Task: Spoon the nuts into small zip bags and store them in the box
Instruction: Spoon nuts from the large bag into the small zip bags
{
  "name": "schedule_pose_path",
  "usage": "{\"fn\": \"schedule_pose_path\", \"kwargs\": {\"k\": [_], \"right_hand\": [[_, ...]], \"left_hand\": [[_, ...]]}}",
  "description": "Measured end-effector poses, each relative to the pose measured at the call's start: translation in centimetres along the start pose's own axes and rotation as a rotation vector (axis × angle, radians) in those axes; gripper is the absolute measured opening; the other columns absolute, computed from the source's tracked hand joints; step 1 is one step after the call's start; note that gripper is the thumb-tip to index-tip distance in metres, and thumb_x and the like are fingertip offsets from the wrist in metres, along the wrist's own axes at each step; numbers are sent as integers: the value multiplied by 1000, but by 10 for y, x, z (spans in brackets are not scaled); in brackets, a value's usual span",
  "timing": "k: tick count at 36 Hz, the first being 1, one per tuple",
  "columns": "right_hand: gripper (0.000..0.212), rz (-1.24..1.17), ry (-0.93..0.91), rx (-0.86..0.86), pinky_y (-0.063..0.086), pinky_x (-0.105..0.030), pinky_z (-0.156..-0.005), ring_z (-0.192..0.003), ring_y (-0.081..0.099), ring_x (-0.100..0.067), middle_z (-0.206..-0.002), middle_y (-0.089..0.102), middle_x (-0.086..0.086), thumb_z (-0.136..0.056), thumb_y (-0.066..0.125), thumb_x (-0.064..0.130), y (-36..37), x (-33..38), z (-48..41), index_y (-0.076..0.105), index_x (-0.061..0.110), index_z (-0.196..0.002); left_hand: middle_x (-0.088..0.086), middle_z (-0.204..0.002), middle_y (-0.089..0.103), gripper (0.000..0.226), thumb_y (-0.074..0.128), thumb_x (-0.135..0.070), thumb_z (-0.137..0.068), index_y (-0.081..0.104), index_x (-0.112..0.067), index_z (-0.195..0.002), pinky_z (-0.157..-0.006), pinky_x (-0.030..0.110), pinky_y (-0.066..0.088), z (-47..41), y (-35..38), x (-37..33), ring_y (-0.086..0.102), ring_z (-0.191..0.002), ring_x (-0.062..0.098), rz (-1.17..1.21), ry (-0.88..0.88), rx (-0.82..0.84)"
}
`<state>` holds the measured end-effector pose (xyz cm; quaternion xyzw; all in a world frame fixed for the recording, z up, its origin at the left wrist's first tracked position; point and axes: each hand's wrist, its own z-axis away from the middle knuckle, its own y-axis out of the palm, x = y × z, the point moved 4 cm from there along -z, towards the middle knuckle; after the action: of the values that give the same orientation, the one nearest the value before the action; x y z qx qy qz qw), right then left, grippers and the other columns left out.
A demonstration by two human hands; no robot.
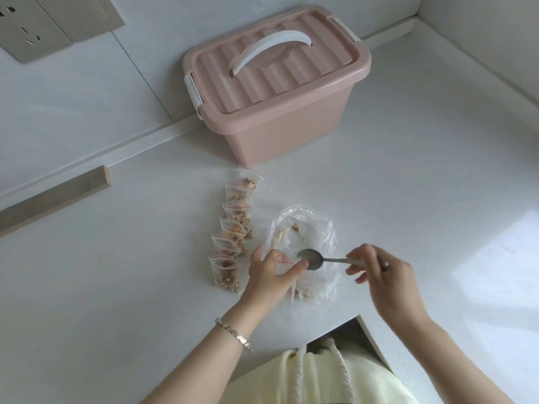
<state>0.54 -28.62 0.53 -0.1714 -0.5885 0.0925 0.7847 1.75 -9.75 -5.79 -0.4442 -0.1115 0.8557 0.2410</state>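
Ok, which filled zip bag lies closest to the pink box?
The bag at the row's far end, just before the pink box; the other five trail back toward the left hand.

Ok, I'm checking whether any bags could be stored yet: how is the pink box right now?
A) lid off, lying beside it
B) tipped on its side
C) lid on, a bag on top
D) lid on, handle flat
D: the pink box stands upright with its lid on and white handle flat, while the filled bags lie on the counter before it.
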Motion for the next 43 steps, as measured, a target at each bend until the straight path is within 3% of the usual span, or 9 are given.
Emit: {"fn": "schedule_pose_path", "kwargs": {"k": [7,12,15,19,23,29,33,37,43], "right_hand": [[30,-40,46,116,43,-5,-60,-69,62,6,-72,69,13,-96,43,20,30,-9,15,63,31,-75],[29,-55,35,200,47,-13,-69,-81,65,1,-78,72,12,-84,38,47,40,-17,22,64,35,-82],[33,-114,52,236,48,-13,-68,-81,66,1,-79,73,8,-82,37,46,39,-23,21,66,29,-86],[37,-205,131,194,51,-20,-69,-79,68,-5,-77,74,7,-84,37,41,31,-32,12,67,19,-85],[35,-186,152,117,51,-20,-67,-77,68,-5,-74,73,10,-86,38,39,25,-38,8,66,17,-83],[27,-27,99,46,48,-20,-71,-81,63,4,-78,69,24,-94,41,28,24,-41,14,62,33,-79],[27,6,103,20,50,-23,-72,-83,63,3,-75,70,15,-95,42,28,28,-47,18,63,33,-80],[27,-32,109,37,50,-19,-67,-78,64,1,-78,70,12,-95,42,25,34,-50,20,65,29,-82],[26,-107,116,56,51,-16,-67,-78,65,-1,-84,71,10,-96,42,22,40,-58,16,65,29,-88]], "left_hand": [[3,-130,36,19,71,-40,-75,57,-29,-82,-103,24,26,-1,-4,3,34,-128,15,95,80,-34],[-3,-122,45,20,69,-33,-78,62,-22,-93,-83,7,29,5,-6,17,44,-116,6,119,33,-30],[-3,-117,47,16,69,-32,-79,61,-24,-90,-83,10,29,8,-8,24,44,-113,5,116,29,-37],[-8,-104,47,10,69,-26,-81,60,-23,-84,-78,-7,25,12,-9,28,47,-101,-1,43,66,-38],[-8,-97,47,19,68,-31,-80,60,-16,-88,-78,-3,28,11,-14,36,46,-94,-5,-5,84,-117],[-7,-104,45,29,66,-37,-81,62,-13,-94,-78,-7,24,14,-17,46,44,-103,1,-49,102,-201],[-7,-107,45,27,65,-37,-81,61,-16,-98,-77,-7,26,16,-10,47,44,-102,-5,11,90,-181],[-13,-104,45,10,65,-29,-83,55,-29,-85,-77,-7,26,13,-7,39,44,-100,-10,126,93,-180],[2,-101,56,10,68,-24,-82,62,-17,-86,-75,-1,34,8,-9,34,52,-90,-6,270,129,-213]]}}
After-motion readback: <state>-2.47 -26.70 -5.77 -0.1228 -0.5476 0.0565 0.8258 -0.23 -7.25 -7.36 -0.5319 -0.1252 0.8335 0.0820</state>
